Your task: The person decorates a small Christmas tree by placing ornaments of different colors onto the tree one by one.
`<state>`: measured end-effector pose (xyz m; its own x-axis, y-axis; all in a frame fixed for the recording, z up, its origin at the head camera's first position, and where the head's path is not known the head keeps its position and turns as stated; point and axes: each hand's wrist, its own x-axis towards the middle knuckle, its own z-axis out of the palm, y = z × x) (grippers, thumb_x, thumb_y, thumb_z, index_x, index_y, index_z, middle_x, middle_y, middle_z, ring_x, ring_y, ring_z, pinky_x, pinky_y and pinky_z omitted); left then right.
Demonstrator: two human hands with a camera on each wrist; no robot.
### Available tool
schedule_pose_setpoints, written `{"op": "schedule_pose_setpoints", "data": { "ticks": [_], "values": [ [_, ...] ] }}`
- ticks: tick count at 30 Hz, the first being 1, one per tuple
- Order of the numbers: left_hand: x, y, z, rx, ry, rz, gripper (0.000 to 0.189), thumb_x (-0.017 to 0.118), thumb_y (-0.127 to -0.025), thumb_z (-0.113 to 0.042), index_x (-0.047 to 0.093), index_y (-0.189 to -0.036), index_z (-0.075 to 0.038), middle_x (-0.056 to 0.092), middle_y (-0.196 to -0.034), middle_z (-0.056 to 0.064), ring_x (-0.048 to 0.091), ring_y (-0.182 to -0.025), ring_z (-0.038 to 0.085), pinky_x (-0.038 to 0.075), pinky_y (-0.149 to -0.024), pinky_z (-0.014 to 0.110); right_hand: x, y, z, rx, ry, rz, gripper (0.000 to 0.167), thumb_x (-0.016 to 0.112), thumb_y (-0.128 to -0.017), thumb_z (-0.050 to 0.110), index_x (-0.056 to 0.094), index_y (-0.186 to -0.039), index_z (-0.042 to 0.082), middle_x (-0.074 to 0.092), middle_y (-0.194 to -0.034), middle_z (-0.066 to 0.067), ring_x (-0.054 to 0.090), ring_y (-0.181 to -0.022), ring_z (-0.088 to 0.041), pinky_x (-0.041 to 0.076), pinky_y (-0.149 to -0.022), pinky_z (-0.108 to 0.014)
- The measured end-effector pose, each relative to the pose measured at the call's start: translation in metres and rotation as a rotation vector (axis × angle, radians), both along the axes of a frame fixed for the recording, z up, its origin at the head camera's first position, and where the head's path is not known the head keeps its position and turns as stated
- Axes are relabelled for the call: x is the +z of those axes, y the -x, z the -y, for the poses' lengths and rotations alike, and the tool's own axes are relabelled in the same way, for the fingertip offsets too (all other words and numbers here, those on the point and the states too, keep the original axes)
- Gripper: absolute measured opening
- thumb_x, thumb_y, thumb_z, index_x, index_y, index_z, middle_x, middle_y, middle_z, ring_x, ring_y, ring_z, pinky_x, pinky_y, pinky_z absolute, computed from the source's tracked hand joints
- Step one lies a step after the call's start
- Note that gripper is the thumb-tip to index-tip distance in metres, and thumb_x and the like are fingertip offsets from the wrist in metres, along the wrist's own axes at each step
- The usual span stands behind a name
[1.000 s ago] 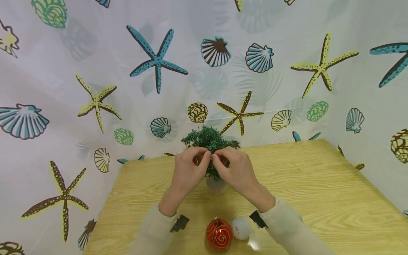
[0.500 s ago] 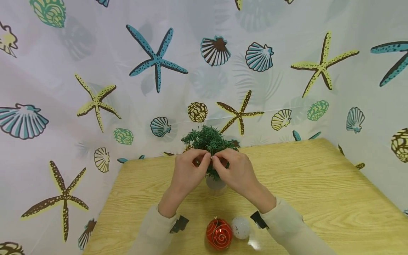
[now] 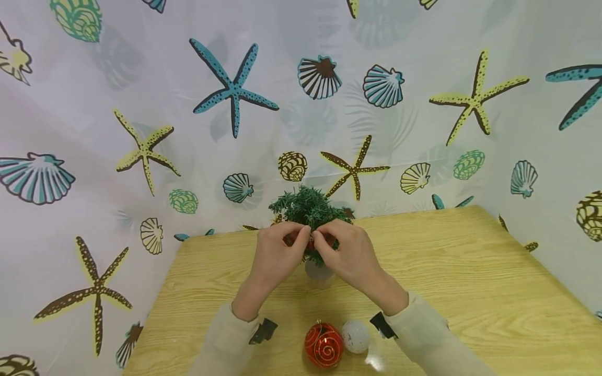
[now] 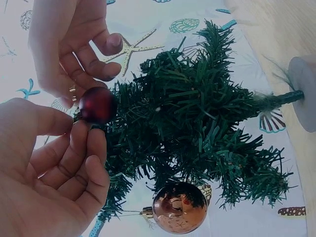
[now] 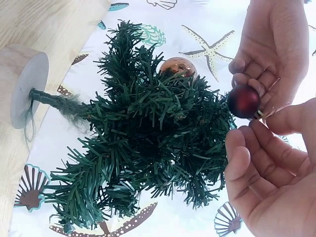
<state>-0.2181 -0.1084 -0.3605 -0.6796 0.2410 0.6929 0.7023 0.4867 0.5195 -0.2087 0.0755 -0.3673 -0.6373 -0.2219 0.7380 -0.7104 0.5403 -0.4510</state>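
Note:
A small dark red Christmas ball (image 4: 98, 105) hangs close against the branches of a small green artificial Christmas tree (image 3: 308, 204). With thumb and fingertips, my left hand (image 3: 277, 256) pinches the ball at its cap. Opposite it, my right hand (image 3: 350, 256) pinches the gold string (image 5: 270, 112) at the same cap. The two hands' fingertips nearly meet in front of the tree. In the left wrist view a shiny copper ball (image 4: 179, 208) hangs from the tree by its string. The backs of my hands hide much of the red ball in the head view.
A large red ball with gold swirls (image 3: 323, 344) and a white speckled ball (image 3: 355, 336) lie on the wooden table (image 3: 447, 261) between my forearms. The tree stands on a pale round base (image 3: 318, 270). A sea-patterned curtain (image 3: 282, 130) closes off the back and sides.
Both hands stay in nearly the same place, with only tiny fingertip movements at the cap. The balls on the table have not moved.

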Motion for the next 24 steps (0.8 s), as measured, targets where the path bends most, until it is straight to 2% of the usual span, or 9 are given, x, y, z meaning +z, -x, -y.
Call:
{"op": "schedule_pose_setpoints", "data": {
  "ticks": [6,10,13,16,19,24],
  "values": [
    [0.001,0.001,-0.001,0.073,-0.007,-0.077,0.013,0.07,-0.101,-0.011,0.08,-0.097,-0.005,0.07,-0.073,0.004,0.06,-0.058,0.011,0.047,-0.055,0.024,-0.001,-0.001,-0.003,-0.013,0.004,-0.015,0.011,0.071,-0.098,0.005,0.079,-0.091,0.009,0.073,-0.084,-0.003,0.063,-0.069,-0.011,0.053,-0.062,-0.03],
    [0.003,0.0,-0.004,0.152,-0.031,-0.154,0.013,0.07,-0.101,-0.012,0.078,-0.101,-0.002,0.07,-0.078,0.008,0.063,-0.065,0.017,0.049,-0.057,0.029,-0.003,-0.001,-0.007,-0.017,0.006,-0.029,0.009,0.071,-0.097,0.005,0.079,-0.093,0.008,0.073,-0.083,-0.003,0.063,-0.069,-0.011,0.053,-0.062,-0.03],
    [0.005,0.0,-0.007,0.217,-0.042,-0.208,0.016,0.071,-0.101,-0.014,0.077,-0.108,-0.001,0.071,-0.089,0.012,0.064,-0.074,0.024,0.051,-0.061,0.035,-0.005,-0.002,-0.01,-0.021,0.006,-0.036,0.008,0.072,-0.097,0.004,0.078,-0.093,0.008,0.072,-0.082,-0.003,0.063,-0.068,-0.011,0.053,-0.062,-0.029],
    [0.007,0.001,-0.01,0.265,-0.044,-0.259,0.024,0.071,-0.1,-0.016,0.075,-0.118,-0.001,0.072,-0.104,0.017,0.067,-0.091,0.031,0.057,-0.073,0.044,-0.008,-0.002,-0.014,-0.03,0.001,-0.047,0.008,0.072,-0.096,0.003,0.078,-0.092,0.007,0.071,-0.081,-0.002,0.063,-0.068,-0.01,0.052,-0.061,-0.028],
    [0.009,0.002,-0.011,0.29,-0.043,-0.285,0.032,0.072,-0.1,-0.019,0.072,-0.127,-0.002,0.07,-0.12,0.02,0.067,-0.11,0.038,0.055,-0.09,0.054,-0.01,-0.002,-0.017,-0.032,-0.006,-0.059,0.009,0.072,-0.095,0.002,0.078,-0.091,0.007,0.07,-0.079,-0.001,0.063,-0.067,-0.01,0.053,-0.061,-0.028],
    [0.011,0.007,-0.01,0.272,0.0,-0.25,0.047,0.075,-0.099,-0.025,0.066,-0.139,-0.001,0.065,-0.134,0.023,0.062,-0.125,0.042,0.048,-0.102,0.064,-0.013,-0.002,-0.021,-0.028,-0.004,-0.06,0.011,0.072,-0.095,0.0,0.077,-0.089,0.007,0.068,-0.077,0.001,0.062,-0.067,-0.008,0.052,-0.061,-0.026]
  ]
}}
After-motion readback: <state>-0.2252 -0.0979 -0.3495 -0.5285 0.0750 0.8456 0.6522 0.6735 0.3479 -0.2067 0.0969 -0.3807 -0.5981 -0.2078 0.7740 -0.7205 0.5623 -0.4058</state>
